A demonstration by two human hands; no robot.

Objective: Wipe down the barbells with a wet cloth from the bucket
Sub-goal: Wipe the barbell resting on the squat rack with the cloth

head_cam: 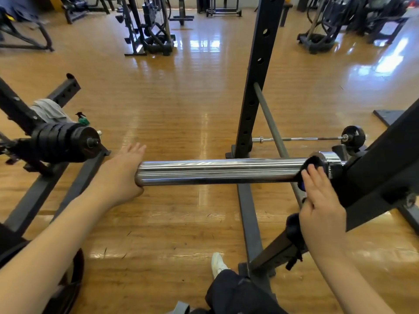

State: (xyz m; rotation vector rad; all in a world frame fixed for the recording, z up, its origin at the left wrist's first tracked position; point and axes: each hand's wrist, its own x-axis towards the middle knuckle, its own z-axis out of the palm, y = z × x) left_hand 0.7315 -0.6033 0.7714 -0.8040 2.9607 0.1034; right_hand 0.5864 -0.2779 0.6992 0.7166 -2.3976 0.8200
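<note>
A thick chrome barbell sleeve runs level across the middle of the view, resting on a black rack at the right. My left hand sits against the sleeve's free left end, palm on the end and fingers straight. My right hand lies flat, fingers straight, pressing a dark cloth onto the sleeve next to its chrome collar. Part of the cloth hangs below my wrist. A second, thin barbell with a black plate lies on the floor behind.
A black rack upright with holes stands just behind the sleeve. At the left, stacked black plates sit on another rack, with a grey cloth and a green spray bottle beside them. Gym machines line the far side of the wooden floor.
</note>
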